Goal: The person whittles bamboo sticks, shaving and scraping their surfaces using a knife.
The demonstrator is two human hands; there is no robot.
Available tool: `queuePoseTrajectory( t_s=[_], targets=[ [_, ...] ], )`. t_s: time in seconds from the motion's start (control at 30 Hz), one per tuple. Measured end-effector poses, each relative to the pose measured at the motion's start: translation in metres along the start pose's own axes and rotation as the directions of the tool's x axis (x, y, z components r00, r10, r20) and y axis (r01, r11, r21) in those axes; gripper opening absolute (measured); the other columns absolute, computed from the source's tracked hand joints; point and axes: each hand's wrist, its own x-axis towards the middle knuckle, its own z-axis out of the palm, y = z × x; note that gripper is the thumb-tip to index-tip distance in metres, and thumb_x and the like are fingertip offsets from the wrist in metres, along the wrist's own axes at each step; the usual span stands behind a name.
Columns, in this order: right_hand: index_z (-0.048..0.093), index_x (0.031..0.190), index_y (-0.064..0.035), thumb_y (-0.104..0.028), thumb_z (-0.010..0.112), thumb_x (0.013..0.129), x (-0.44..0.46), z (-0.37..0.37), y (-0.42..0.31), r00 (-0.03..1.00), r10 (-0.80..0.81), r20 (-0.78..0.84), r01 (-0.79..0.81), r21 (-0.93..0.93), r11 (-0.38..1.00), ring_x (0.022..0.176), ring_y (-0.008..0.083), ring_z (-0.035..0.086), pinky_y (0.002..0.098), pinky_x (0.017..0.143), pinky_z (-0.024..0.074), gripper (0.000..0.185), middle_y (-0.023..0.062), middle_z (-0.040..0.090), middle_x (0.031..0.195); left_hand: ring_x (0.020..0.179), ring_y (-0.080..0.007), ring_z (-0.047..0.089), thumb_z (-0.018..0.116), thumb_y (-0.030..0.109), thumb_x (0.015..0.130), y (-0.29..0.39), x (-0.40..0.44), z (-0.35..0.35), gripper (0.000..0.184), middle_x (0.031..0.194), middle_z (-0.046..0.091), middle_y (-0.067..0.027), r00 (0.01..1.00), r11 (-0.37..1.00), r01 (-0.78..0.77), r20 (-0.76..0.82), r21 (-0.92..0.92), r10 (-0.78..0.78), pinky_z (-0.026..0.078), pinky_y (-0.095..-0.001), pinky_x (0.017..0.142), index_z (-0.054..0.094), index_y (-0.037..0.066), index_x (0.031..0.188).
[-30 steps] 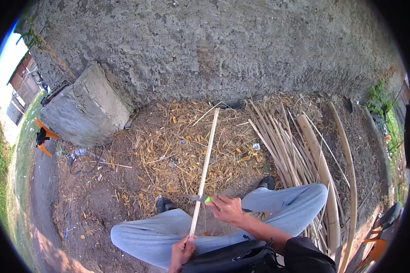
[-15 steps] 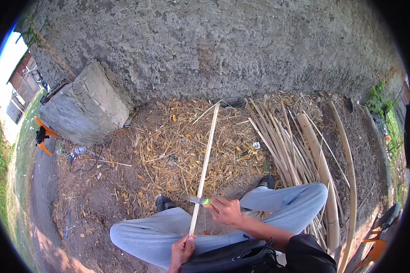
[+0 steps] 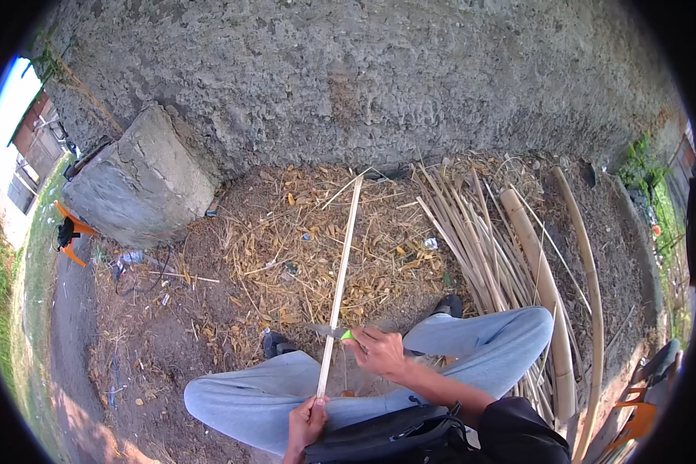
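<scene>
A long pale strip runs from my lap out over the leaf-strewn ground towards the wall. Its near end is pinched in my left hand. My right hand is wrapped round the green handle of a knife, whose blade lies across the strip a little beyond my left hand. Part of the handle is hidden in my fingers.
Thin split strips and a thick bamboo pole lie at the right, beside a curved pole. A concrete block stands at the left against the rough wall. My bent legs frame the strip.
My right hand and the knife have moved slightly away from my body along the strip. The far end of the strip has shifted a little left, along with the whole view.
</scene>
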Motion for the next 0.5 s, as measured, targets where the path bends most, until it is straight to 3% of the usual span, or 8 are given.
queuePoseTrajectory(
  t_s=[0.07, 0.13, 0.17, 0.23, 0.33, 0.43, 0.5],
  targets=[
    [0.072, 0.095, -0.0120, -0.033, 0.074, 0.087, -0.003, -0.001, -0.007, 1.000, 0.022, -0.014, -0.022, 0.031, 0.999, 0.046, 0.0230, 0.060, 0.0367, 0.038, 0.0455, 0.023, 0.0019, 0.061, 0.067, 0.056, -0.0024, 0.043, 0.052, 0.021, 0.106, -0.002, 0.000, -0.002, 0.025, 0.062, 0.050, 0.0051, 1.000, 1.000, 0.004, 0.002, -0.006, -0.004, 0.037, -0.0220, 0.051, 0.068, 0.002, 0.107],
    [0.072, 0.095, -0.0123, -0.033, 0.073, 0.088, -0.010, -0.006, -0.011, 0.980, -0.199, 0.028, 0.198, 0.033, 0.980, 0.046, 0.0230, 0.059, 0.0368, 0.038, 0.0457, 0.022, 0.0013, 0.061, 0.068, 0.056, -0.0025, 0.043, 0.052, 0.021, 0.106, -0.004, -0.003, -0.003, 0.025, 0.062, 0.050, 0.0051, 1.000, 1.000, 0.016, 0.004, -0.013, -0.016, 0.037, -0.0221, 0.051, 0.068, 0.002, 0.106],
    [0.072, 0.095, -0.0123, -0.033, 0.073, 0.088, -0.006, -0.004, -0.003, 0.980, -0.196, 0.027, 0.195, 0.033, 0.980, 0.046, 0.0230, 0.059, 0.0368, 0.038, 0.0457, 0.022, 0.0013, 0.061, 0.068, 0.056, -0.0027, 0.044, 0.052, 0.022, 0.105, -0.005, -0.003, -0.003, 0.026, 0.062, 0.050, 0.0050, 1.000, 1.000, 0.000, 0.021, 0.004, 0.000, 0.037, -0.0222, 0.051, 0.068, 0.002, 0.107],
    [0.072, 0.094, -0.0118, -0.032, 0.073, 0.088, 0.006, -0.001, 0.018, 0.996, 0.059, 0.061, -0.058, -0.025, 0.998, 0.046, 0.0227, 0.060, 0.0366, 0.038, 0.0462, 0.021, 0.0014, 0.062, 0.069, 0.056, -0.0029, 0.044, 0.052, 0.023, 0.105, -0.010, -0.005, 0.000, 0.026, 0.062, 0.050, 0.0048, 0.999, 1.000, -0.012, 0.036, 0.012, 0.012, 0.037, -0.0223, 0.051, 0.068, 0.002, 0.107],
    [0.072, 0.094, -0.0123, -0.032, 0.072, 0.088, 0.011, -0.005, 0.007, 0.999, 0.047, -0.023, -0.047, -0.008, 0.999, 0.046, 0.0229, 0.061, 0.0368, 0.038, 0.0461, 0.021, 0.0014, 0.062, 0.068, 0.056, -0.0033, 0.044, 0.053, 0.023, 0.105, -0.013, -0.002, 0.000, 0.026, 0.062, 0.050, 0.0043, 1.000, 1.000, 0.013, 0.013, 0.010, -0.013, 0.038, -0.0225, 0.052, 0.068, 0.002, 0.107],
    [0.072, 0.094, -0.0127, -0.033, 0.072, 0.089, 0.004, -0.013, -0.003, 0.999, -0.033, 0.043, 0.035, -0.037, 0.999, 0.046, 0.0235, 0.061, 0.0374, 0.037, 0.0458, 0.021, 0.0016, 0.062, 0.068, 0.057, -0.0035, 0.045, 0.052, 0.023, 0.106, -0.011, -0.002, -0.002, 0.026, 0.062, 0.050, 0.0039, 0.999, 1.000, -0.026, 0.023, -0.005, 0.026, 0.039, -0.0227, 0.052, 0.068, 0.002, 0.108],
    [0.072, 0.094, -0.0130, -0.033, 0.072, 0.089, 0.007, -0.009, 0.010, 1.000, -0.001, 0.010, 0.001, -0.010, 1.000, 0.046, 0.0237, 0.061, 0.0376, 0.037, 0.0456, 0.021, 0.0017, 0.062, 0.067, 0.057, -0.0036, 0.045, 0.052, 0.023, 0.106, -0.010, -0.002, -0.001, 0.027, 0.062, 0.050, 0.0039, 0.999, 1.000, -0.012, 0.030, 0.004, 0.012, 0.039, -0.0230, 0.053, 0.068, 0.003, 0.108]
  ],
)
